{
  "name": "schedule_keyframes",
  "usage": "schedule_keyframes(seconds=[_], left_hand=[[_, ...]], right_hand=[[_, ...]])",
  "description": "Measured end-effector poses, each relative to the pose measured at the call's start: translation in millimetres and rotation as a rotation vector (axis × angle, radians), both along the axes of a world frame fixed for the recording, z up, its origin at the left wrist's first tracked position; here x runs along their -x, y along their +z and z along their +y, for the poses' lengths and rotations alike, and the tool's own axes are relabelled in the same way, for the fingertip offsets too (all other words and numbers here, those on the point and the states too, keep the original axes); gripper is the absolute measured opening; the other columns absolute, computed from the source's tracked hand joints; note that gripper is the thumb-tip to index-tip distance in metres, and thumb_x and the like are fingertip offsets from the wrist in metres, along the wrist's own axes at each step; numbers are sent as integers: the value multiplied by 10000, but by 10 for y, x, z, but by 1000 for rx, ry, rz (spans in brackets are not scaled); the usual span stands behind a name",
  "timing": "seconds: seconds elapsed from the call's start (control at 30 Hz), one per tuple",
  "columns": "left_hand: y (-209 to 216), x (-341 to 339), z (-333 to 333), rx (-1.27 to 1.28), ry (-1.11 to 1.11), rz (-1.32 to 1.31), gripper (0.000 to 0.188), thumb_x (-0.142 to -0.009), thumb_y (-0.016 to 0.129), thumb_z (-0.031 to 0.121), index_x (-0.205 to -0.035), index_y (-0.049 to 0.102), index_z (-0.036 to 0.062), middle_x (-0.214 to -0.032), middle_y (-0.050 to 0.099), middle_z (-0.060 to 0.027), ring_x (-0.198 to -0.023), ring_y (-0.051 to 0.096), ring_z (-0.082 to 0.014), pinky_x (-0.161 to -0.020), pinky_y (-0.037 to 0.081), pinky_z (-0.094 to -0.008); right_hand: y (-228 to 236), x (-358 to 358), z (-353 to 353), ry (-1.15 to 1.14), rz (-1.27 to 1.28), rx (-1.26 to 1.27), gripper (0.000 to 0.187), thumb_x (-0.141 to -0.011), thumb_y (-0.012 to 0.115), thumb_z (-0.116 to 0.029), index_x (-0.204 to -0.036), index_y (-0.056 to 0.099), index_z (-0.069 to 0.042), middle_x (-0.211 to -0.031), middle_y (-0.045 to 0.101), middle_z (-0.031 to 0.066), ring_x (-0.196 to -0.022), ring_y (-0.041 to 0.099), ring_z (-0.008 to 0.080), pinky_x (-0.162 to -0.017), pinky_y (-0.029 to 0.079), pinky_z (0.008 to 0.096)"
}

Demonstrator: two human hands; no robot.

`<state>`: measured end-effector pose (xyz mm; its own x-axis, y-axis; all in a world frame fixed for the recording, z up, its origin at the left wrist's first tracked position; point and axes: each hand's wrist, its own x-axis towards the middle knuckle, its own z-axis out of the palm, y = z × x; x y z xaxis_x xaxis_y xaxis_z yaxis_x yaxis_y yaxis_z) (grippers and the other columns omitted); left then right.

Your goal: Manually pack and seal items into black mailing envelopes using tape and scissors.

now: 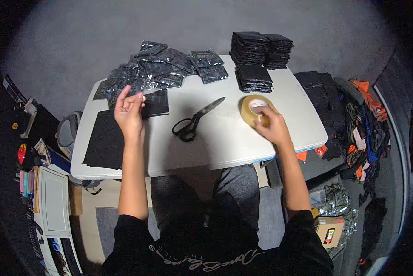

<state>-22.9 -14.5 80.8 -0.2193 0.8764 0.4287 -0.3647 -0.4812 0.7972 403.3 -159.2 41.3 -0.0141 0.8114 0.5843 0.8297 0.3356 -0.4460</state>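
Note:
My right hand [274, 127] grips a wide roll of clear yellowish tape [249, 112] on the right part of the white table, its fingers reaching into the core. Raised over the table's left side, my left hand [130, 117] has one finger pointing up, while the thumb and another finger come together at a small pale spot too tiny to name. Below and behind it lie black folded pieces [106, 140] and a heap of black items in shiny clear bags [156, 64]. Between my hands rest black-handled scissors [195, 123], blades pointing away to the right.
Tall stacks of flat black packets [250, 48] stand at the table's [215, 154] far right. Two bagged packets [209, 66] lie at the far middle. Dark and orange cloth [362, 129] is piled to the right, above a cardboard box [329, 231]. A white cabinet [53, 195] stands left.

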Motion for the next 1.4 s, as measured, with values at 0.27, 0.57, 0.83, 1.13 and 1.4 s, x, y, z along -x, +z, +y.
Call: schedule_keyframes(seconds=[0.27,0.57,0.83,1.13,1.4], left_hand=[[324,119,-219,-149,-37,-103,577,-934,721,-66,-1456,474,-54,-866,698,-45,-796,670,-120,-772,558,-243],[270,199,-449,-72,32,86,508,-949,721,-32,-1417,523,-45,-950,739,-81,-828,699,-124,-752,568,-234],[206,-58,-844,-91,12,99,466,-940,723,-33,-1372,550,-55,-926,754,-94,-793,697,-123,-742,567,-260],[136,19,-1051,-118,-23,91,434,-950,688,-80,-1361,554,-41,-965,764,-131,-828,738,-148,-750,602,-266],[39,381,-871,261,-39,173,303,-1089,552,175,-1341,622,22,-1162,745,-140,-882,737,-170,-689,617,-301]], right_hand=[[-42,97,67,-174,-128,-23,364,-900,765,-265,-1181,764,-34,-1050,747,222,-1000,695,420,-969,520,493],[26,136,263,-474,-49,-59,332,-888,779,-267,-1088,759,-4,-1129,689,238,-1029,668,424,-946,530,491],[893,1731,241,285,137,-180,360,-803,825,-145,-1133,709,-59,-1145,680,144,-1142,630,342,-1013,493,424],[1144,2375,673,616,269,139,199,-791,836,-23,-980,783,-61,-858,758,82,-811,705,215,-809,559,368],[1111,2186,687,527,213,162,83,-844,813,-113,-903,810,-55,-786,760,98,-714,697,166,-698,535,338]])
